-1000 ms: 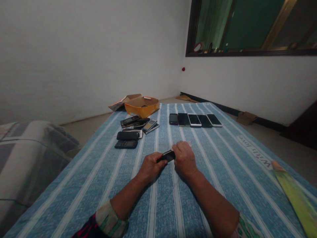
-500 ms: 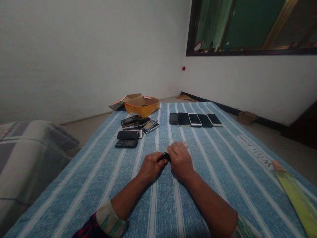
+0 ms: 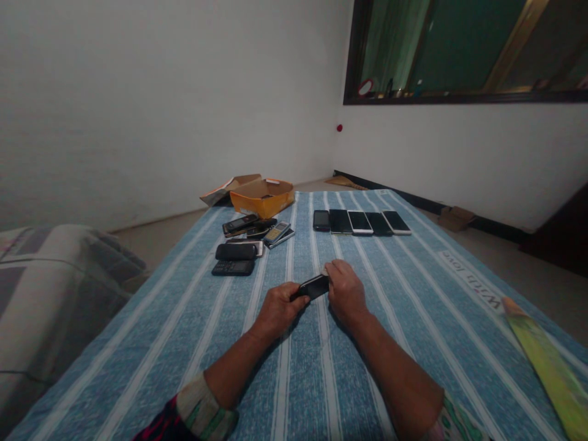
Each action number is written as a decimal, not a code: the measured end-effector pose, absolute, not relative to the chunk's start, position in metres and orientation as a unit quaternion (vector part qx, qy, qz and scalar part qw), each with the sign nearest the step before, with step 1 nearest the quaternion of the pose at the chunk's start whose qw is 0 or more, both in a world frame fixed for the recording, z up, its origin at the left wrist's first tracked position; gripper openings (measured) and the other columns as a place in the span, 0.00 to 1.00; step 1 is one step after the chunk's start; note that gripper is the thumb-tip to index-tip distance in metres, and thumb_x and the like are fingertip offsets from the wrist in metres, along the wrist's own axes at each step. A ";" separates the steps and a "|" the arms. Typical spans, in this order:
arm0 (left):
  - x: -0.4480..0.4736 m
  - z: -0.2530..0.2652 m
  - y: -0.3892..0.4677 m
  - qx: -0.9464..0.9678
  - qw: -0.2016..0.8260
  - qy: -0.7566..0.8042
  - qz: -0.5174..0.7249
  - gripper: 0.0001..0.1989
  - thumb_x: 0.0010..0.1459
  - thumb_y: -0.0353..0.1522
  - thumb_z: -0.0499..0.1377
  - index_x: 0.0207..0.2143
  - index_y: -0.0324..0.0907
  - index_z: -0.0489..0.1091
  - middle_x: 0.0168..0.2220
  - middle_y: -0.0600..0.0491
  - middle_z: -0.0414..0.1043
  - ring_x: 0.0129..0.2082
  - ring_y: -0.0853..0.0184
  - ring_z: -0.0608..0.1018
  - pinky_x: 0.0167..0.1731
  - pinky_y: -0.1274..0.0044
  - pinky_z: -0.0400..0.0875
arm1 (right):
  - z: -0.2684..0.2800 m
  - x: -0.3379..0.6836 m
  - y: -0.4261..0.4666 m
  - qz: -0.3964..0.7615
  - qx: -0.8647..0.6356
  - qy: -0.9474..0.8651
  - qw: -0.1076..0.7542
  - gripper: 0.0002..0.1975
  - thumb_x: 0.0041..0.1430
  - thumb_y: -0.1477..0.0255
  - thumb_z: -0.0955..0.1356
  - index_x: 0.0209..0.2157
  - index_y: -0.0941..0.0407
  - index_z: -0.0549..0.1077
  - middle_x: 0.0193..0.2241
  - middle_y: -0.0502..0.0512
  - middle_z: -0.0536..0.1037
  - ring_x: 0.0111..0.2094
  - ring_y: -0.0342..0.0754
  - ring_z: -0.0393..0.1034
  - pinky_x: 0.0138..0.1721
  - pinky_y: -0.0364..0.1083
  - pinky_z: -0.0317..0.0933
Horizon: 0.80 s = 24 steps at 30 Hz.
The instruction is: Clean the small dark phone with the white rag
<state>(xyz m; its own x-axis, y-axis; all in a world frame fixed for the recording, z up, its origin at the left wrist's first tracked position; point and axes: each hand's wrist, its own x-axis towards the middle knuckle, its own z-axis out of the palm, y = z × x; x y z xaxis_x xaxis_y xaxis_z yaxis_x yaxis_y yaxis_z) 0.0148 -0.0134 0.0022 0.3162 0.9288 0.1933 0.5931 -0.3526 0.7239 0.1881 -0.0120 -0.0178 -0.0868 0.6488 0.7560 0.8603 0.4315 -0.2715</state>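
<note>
A small black mobile phone [image 3: 315, 286] is held above the striped bedcover, its dark screen face tilted toward me. My left hand [image 3: 281, 306] is closed on the phone's left end, thumb along the near edge. My right hand [image 3: 346, 291] is closed at the right end, its curled fingers touching the phone. A scrap of thin white material, perhaps a cloth or tissue, shows at those fingertips; most of it is hidden in the hand. Left of my hands lies a loose group of older phones, including a black keypad phone [image 3: 233, 267] and a silver keypad phone [image 3: 277, 233].
Several phones lie in a row at the far right, among them a white-framed phone [image 3: 360, 223]. An open orange box [image 3: 261, 199] stands at the far left end of the blue striped bedcover [image 3: 184, 343]. A yellow-green flat object [image 3: 542, 361] lies at the right edge.
My right hand has slid right along the phone, uncovering more of its dark face. The left hand keeps its hold in nearly the same place.
</note>
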 end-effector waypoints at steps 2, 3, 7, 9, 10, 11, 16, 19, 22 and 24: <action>0.015 0.000 -0.013 0.761 0.280 0.492 0.316 0.07 0.50 0.32 0.58 0.22 0.40 0.70 0.22 0.57 0.67 0.25 0.66 0.72 0.28 0.76 0.64 | -0.015 0.177 -0.019 -0.150 -0.461 -0.765 0.424 0.12 0.63 0.80 0.59 0.37 0.60 0.73 0.34 0.61 0.73 0.41 0.54 0.64 0.45 0.51 0.61; 0.015 -0.001 -0.013 0.760 0.286 0.486 0.323 0.05 0.50 0.30 0.58 0.22 0.40 0.70 0.23 0.56 0.69 0.26 0.66 0.73 0.30 0.76 0.65 | -0.014 0.171 -0.022 -0.157 -0.435 -0.783 0.417 0.12 0.63 0.79 0.59 0.38 0.60 0.73 0.35 0.61 0.73 0.42 0.55 0.64 0.48 0.52 0.60; 0.015 -0.003 -0.014 0.755 0.296 0.472 0.346 0.05 0.48 0.27 0.56 0.21 0.40 0.70 0.23 0.56 0.71 0.28 0.66 0.74 0.33 0.76 0.67 | -0.014 0.158 -0.028 -0.163 -0.411 -0.811 0.384 0.12 0.63 0.78 0.59 0.40 0.59 0.73 0.34 0.59 0.73 0.41 0.54 0.63 0.53 0.55 0.57; 0.015 -0.002 -0.014 0.756 0.296 0.476 0.337 0.05 0.49 0.29 0.57 0.23 0.41 0.72 0.24 0.56 0.72 0.28 0.66 0.75 0.33 0.76 0.67 | -0.015 0.161 -0.026 -0.157 -0.433 -0.803 0.379 0.12 0.62 0.79 0.60 0.39 0.58 0.73 0.33 0.59 0.72 0.40 0.54 0.63 0.53 0.55 0.57; 0.016 -0.001 -0.014 0.757 0.295 0.481 0.329 0.05 0.50 0.30 0.58 0.24 0.41 0.73 0.24 0.56 0.72 0.28 0.66 0.75 0.33 0.76 0.67 | -0.015 0.165 -0.024 -0.153 -0.448 -0.796 0.378 0.11 0.62 0.79 0.60 0.38 0.58 0.73 0.32 0.58 0.72 0.39 0.54 0.63 0.52 0.55 0.57; 0.016 0.000 -0.014 0.758 0.295 0.485 0.321 0.05 0.50 0.31 0.58 0.25 0.41 0.74 0.24 0.56 0.72 0.28 0.65 0.75 0.32 0.76 0.67 | -0.016 0.169 -0.022 -0.149 -0.464 -0.788 0.376 0.11 0.61 0.80 0.60 0.36 0.57 0.73 0.31 0.58 0.72 0.38 0.53 0.63 0.52 0.55 0.56; 0.016 0.002 -0.013 0.755 0.285 0.503 0.310 0.07 0.50 0.33 0.59 0.22 0.40 0.72 0.21 0.57 0.67 0.25 0.66 0.72 0.27 0.76 0.63 | -0.016 0.186 -0.013 -0.089 -0.532 -0.736 0.408 0.12 0.58 0.82 0.61 0.31 0.56 0.74 0.30 0.56 0.72 0.37 0.52 0.64 0.45 0.50 0.59; 0.015 0.001 -0.013 0.757 0.288 0.501 0.305 0.08 0.50 0.33 0.58 0.22 0.40 0.71 0.21 0.57 0.66 0.24 0.66 0.72 0.27 0.76 0.62 | -0.021 0.192 -0.006 0.023 -0.555 -0.672 0.491 0.15 0.56 0.83 0.59 0.34 0.57 0.76 0.33 0.58 0.74 0.38 0.51 0.67 0.42 0.47 0.61; 0.015 0.000 -0.012 0.756 0.291 0.499 0.307 0.07 0.50 0.34 0.58 0.22 0.40 0.72 0.22 0.57 0.66 0.25 0.66 0.72 0.27 0.77 0.62 | -0.029 0.198 0.002 0.089 -0.562 -0.614 0.547 0.19 0.52 0.83 0.58 0.37 0.58 0.77 0.33 0.57 0.75 0.37 0.50 0.70 0.41 0.47 0.63; 0.015 -0.001 -0.012 0.752 0.292 0.499 0.316 0.07 0.50 0.33 0.59 0.23 0.41 0.72 0.21 0.57 0.67 0.25 0.66 0.72 0.27 0.77 0.63 | -0.032 0.200 0.006 0.099 -0.562 -0.602 0.558 0.20 0.51 0.82 0.58 0.37 0.58 0.78 0.32 0.56 0.76 0.36 0.49 0.71 0.40 0.46 0.64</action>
<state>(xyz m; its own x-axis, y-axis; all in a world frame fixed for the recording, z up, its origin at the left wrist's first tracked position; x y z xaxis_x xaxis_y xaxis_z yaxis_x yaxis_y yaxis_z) 0.0146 -0.0118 -0.0012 0.3017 0.9357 0.1828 0.5666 -0.3302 0.7550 0.2002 0.0056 -0.0324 0.2544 0.7885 0.5600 0.5668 0.3477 -0.7469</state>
